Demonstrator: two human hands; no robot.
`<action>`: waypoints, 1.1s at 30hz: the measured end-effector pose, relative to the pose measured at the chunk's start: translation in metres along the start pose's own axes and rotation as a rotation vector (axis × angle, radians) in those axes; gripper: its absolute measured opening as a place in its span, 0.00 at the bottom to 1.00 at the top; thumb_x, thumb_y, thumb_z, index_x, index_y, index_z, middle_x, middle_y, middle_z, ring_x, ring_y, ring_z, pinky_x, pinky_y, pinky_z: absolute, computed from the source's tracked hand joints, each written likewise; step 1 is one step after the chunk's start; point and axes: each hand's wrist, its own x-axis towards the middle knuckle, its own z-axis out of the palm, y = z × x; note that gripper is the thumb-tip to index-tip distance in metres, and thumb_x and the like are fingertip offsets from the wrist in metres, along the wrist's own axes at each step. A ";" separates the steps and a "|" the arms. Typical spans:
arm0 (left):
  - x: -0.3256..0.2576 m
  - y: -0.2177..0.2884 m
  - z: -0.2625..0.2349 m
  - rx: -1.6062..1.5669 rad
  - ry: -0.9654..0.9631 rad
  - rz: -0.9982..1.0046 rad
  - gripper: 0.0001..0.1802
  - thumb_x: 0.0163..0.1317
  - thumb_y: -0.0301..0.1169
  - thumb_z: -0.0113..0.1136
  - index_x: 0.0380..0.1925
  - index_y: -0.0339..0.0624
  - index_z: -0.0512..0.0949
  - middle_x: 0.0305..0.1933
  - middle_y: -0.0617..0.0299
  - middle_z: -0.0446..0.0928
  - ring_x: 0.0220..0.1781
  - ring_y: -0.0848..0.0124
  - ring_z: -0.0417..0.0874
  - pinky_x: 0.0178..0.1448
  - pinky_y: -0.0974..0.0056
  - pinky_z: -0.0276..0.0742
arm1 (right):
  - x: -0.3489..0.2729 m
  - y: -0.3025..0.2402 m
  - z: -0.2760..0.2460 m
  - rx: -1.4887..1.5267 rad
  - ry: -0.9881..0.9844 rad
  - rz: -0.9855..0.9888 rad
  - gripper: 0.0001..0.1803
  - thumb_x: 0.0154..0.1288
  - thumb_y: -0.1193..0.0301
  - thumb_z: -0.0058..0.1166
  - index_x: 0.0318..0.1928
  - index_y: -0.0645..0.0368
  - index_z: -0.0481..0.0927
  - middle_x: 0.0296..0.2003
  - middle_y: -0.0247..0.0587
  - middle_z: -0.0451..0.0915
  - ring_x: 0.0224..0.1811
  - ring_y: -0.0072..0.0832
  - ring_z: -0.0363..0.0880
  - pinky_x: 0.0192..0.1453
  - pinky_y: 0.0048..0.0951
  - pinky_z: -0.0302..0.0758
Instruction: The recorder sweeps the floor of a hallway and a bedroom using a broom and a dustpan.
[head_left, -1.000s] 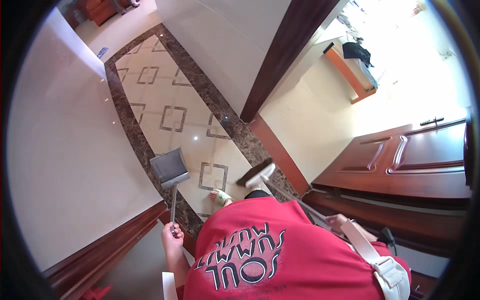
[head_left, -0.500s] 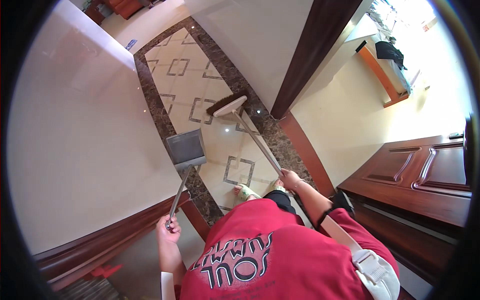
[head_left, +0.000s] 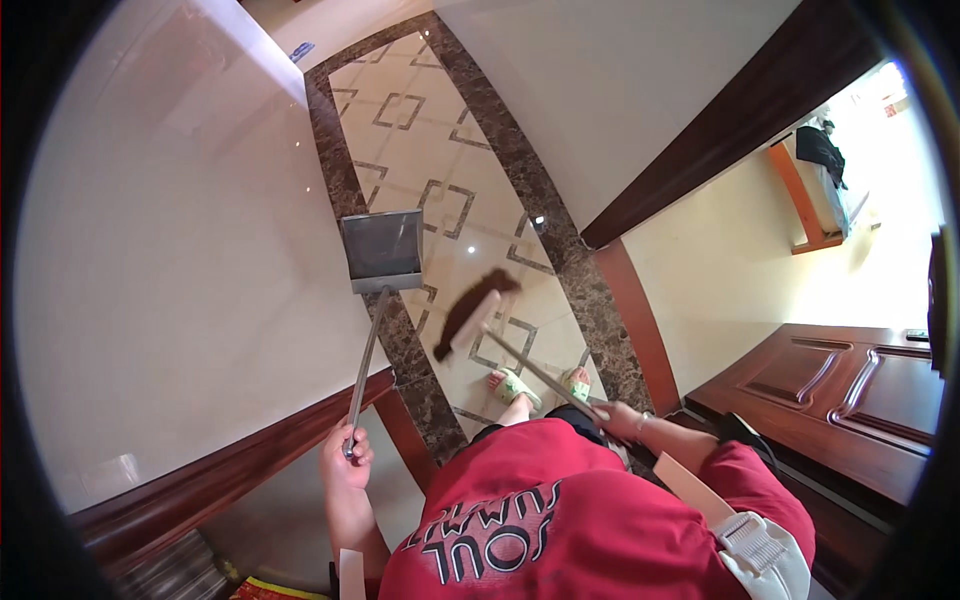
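While the left hand (head_left: 345,462) grips the dustpan (head_left: 381,250) handle, the right hand (head_left: 618,420) (fingers closed) holds the broom (head_left: 476,318) — bristles over the patterned floor (head_left: 420,150).

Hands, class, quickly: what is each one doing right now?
Left hand: closed on the dustpan handle.
Right hand: closed on the broom handle.

A carved wooden door (head_left: 850,385) stands beside the patterned tile floor (head_left: 420,160).

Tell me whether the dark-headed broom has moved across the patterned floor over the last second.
Yes. The dark-headed broom swung out ahead of the feet, left across the tiled floor toward the grey long-handled dustpan.
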 end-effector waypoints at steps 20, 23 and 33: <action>0.056 0.088 0.007 -0.126 -0.066 0.039 0.14 0.49 0.28 0.43 0.38 0.38 0.62 0.18 0.63 0.64 0.12 0.78 0.61 0.12 0.76 0.55 | 0.075 -0.154 -0.015 0.040 -0.135 -0.044 0.28 0.48 0.75 0.43 0.54 0.49 0.58 0.12 0.36 0.68 0.10 0.23 0.67 0.13 0.26 0.68; 0.073 0.104 0.017 -0.173 -0.036 0.017 0.12 0.48 0.27 0.43 0.36 0.39 0.63 0.17 0.62 0.65 0.12 0.78 0.63 0.12 0.75 0.57 | 0.137 -0.188 -0.006 0.038 -0.083 -0.113 0.26 0.48 0.74 0.43 0.52 0.47 0.62 0.14 0.37 0.69 0.12 0.22 0.68 0.16 0.23 0.68; 0.132 0.182 0.045 -0.071 0.124 -0.043 0.10 0.49 0.27 0.44 0.33 0.40 0.61 0.17 0.62 0.65 0.11 0.78 0.62 0.11 0.76 0.56 | 0.243 -0.352 -0.079 -0.085 0.164 -0.426 0.24 0.47 0.72 0.43 0.49 0.49 0.63 0.16 0.40 0.68 0.13 0.25 0.68 0.15 0.25 0.67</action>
